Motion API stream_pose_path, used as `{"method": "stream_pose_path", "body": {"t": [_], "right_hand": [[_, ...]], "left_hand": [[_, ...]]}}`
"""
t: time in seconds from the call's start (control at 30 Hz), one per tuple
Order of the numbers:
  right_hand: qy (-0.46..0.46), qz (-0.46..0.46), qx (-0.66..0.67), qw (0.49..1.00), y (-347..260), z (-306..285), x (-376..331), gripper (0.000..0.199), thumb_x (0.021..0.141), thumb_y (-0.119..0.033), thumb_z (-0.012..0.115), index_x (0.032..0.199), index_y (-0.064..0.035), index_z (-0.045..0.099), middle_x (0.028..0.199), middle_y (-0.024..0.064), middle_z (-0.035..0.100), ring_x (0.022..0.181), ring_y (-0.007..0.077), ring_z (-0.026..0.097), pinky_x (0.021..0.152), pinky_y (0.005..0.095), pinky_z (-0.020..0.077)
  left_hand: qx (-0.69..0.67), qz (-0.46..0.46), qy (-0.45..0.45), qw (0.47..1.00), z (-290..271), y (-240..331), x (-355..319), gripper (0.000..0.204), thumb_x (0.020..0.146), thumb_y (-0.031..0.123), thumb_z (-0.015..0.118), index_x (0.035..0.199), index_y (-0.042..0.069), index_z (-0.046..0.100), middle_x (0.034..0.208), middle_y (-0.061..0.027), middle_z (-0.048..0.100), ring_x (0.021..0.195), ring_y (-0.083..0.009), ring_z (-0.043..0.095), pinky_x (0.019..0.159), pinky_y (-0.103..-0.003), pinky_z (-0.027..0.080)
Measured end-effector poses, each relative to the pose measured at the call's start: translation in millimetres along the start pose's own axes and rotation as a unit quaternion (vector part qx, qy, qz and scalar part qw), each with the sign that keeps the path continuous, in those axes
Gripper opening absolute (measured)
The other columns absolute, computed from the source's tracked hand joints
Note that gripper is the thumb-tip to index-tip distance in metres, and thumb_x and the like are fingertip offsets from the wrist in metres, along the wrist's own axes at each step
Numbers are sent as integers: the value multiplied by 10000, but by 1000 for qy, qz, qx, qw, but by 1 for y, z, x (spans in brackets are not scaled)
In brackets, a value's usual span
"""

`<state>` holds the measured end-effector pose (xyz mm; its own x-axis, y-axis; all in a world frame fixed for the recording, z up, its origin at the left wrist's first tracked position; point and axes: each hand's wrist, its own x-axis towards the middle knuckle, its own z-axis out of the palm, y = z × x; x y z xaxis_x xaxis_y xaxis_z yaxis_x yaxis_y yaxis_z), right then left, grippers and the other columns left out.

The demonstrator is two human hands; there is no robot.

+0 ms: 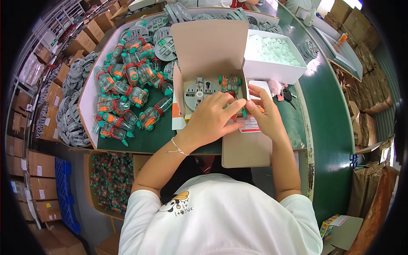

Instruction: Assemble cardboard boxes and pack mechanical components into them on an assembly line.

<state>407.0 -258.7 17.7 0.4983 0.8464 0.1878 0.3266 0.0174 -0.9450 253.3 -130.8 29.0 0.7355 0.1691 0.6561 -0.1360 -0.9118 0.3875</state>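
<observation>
An opened cardboard box [212, 46] stands before me, its lid raised at the far side and a front flap hanging over the table edge. Inside lie a round grey plastic disc [192, 101] with fittings and a clear bottle-shaped plastic piece [230, 81] with green and orange parts and a reddish cord. My left hand [210, 119] reaches over the front of the box, fingers stretched and apart; some fingertips are hidden among the contents. My right hand [267, 112] has its thumb and fingers closed at the right wall near the front corner. An orange bit shows beside its thumb.
Many clear bottle pieces [127, 87] are heaped left of the box, with grey discs [165, 47] behind. A white carton [276, 70] of small white pieces stands back right, near scissors [290, 97]. A bin [87, 170] of more pieces sits below left.
</observation>
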Motion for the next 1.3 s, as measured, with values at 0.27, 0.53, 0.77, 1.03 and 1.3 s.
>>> {"method": "stream_pose_path", "body": {"t": [0.27, 0.53, 0.77, 1.03, 1.3], "right_hand": [[1, 23, 34, 999, 8, -4, -6, 442, 1011, -264, 588, 1383, -45, 492, 1238, 180, 597, 979, 201, 658, 755, 310, 568], [15, 19, 15, 1000, 13, -6, -7, 366, 1014, -217, 578, 1318, -20, 529, 1161, 143, 648, 929, 183, 680, 771, 313, 556], [20, 32, -43, 998, 8, -4, -9, 202, 989, -131, 599, 1148, -7, 582, 1047, 57, 657, 894, 117, 632, 766, 291, 548], [34, 31, -69, 997, 5, -3, -10, 141, 964, -110, 621, 1042, 2, 588, 955, 48, 664, 880, 119, 646, 741, 295, 547], [27, 41, -72, 996, 3, -4, -11, 157, 964, -130, 622, 1051, -3, 592, 925, 63, 671, 871, 137, 661, 735, 303, 541]], "left_hand": [[-51, -33, -82, 995, 2, -4, 11, 137, 839, 172, 713, 919, 72, 664, 837, -60, 653, 783, -257, 579, 743, -366, 470], [-171, -156, -121, 965, -4, -2, 22, 109, 861, 127, 680, 917, 37, 705, 785, -90, 695, 725, -219, 640, 689, -341, 497], [-231, -272, -107, 928, 11, -15, 19, 179, 890, 118, 666, 1013, -1, 720, 823, -104, 734, 775, -169, 695, 707, -308, 529], [-217, -158, -146, 952, 14, -21, 20, 234, 894, 117, 676, 1063, -44, 695, 872, -115, 738, 794, -168, 705, 723, -297, 532], [-99, -231, -132, 959, 12, -18, 26, 238, 855, 124, 703, 1067, 16, 710, 871, -125, 709, 807, -246, 666, 705, -350, 500]]}}
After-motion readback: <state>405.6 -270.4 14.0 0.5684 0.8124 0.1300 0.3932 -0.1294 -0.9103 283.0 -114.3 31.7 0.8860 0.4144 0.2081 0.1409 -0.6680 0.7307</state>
